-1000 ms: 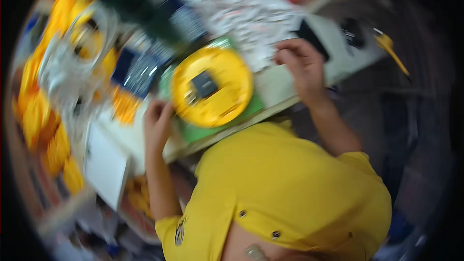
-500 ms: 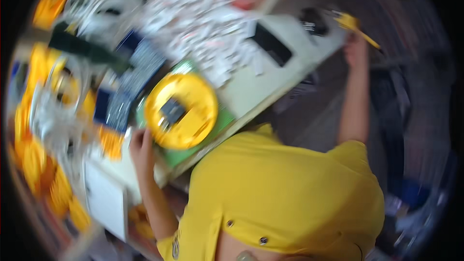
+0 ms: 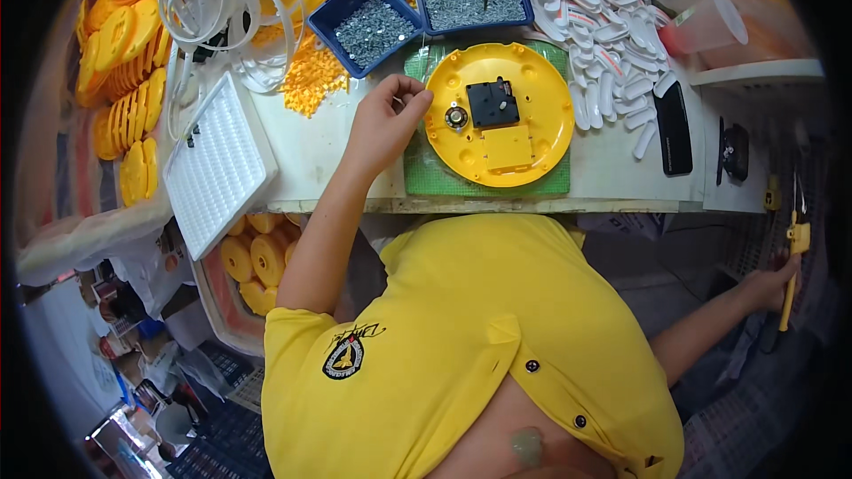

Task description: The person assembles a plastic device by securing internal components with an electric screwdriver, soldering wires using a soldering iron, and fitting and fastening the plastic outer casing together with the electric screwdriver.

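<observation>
Here our left hand (image 3: 390, 117) pinches the rim of the yellow disc (image 3: 549, 115) on a green mat (image 3: 428, 174); our right hand (image 3: 767, 288) touches a yellow tool (image 3: 800, 238); whether it grips, we cannot tell.

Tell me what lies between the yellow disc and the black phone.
In the head view, white plastic pieces lie between the yellow disc and black phone, pale tabletop showing below them.
</observation>
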`<state>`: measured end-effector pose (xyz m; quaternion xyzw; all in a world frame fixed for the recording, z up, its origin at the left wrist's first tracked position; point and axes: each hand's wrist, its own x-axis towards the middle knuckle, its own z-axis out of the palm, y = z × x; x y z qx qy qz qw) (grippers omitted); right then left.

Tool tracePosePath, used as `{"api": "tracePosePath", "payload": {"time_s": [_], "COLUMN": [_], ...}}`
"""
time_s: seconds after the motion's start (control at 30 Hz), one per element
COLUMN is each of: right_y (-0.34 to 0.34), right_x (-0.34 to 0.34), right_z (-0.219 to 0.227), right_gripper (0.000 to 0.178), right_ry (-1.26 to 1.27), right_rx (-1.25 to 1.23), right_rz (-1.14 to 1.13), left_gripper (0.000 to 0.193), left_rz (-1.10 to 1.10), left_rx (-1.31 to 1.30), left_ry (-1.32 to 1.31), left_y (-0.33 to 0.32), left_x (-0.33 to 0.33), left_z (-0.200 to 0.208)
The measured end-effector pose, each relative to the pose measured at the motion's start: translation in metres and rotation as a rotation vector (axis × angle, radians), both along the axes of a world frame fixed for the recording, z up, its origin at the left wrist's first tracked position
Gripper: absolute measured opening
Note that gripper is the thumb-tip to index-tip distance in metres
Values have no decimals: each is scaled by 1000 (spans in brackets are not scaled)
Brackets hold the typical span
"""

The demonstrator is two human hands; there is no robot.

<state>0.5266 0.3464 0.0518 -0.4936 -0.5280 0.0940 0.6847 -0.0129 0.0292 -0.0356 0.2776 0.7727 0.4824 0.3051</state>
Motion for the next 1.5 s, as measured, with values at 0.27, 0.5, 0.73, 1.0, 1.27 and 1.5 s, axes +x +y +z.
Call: {"api": "tracePosePath", "payload": {"time_s": [0.27, 0.5, 0.73, 1.0, 1.27, 1.5], "right_y": [-72, -86, -83, -83, -89, -114], "right_x": [-147, -215, -233, -236, -242, -243], "right_z": [-42, -39, -33, -32, -30, -39], "right_gripper": [18, 12, 10, 16, 30, 40], "right_ry": [74, 200, 219, 228, 307, 216], "right_rx": [-76, -192, -214, -218, -251, -361], "right_rz": [856, 965, 984, 980, 964, 1052], "left_gripper": [22, 25, 32, 45, 37, 25], "left_rz": [110, -131, -248, -155, -131, 53], "left_rx": [2, -135, -173, -79, 76, 136], "left_ry": [22, 141, 61, 206, 316, 295], "left_y": [-15, -37, -42, -43, -42, -31], "left_x": [-6, 8, 3, 18, 21, 21], "left_z": [5, 17, 29, 22, 8, -6]}}
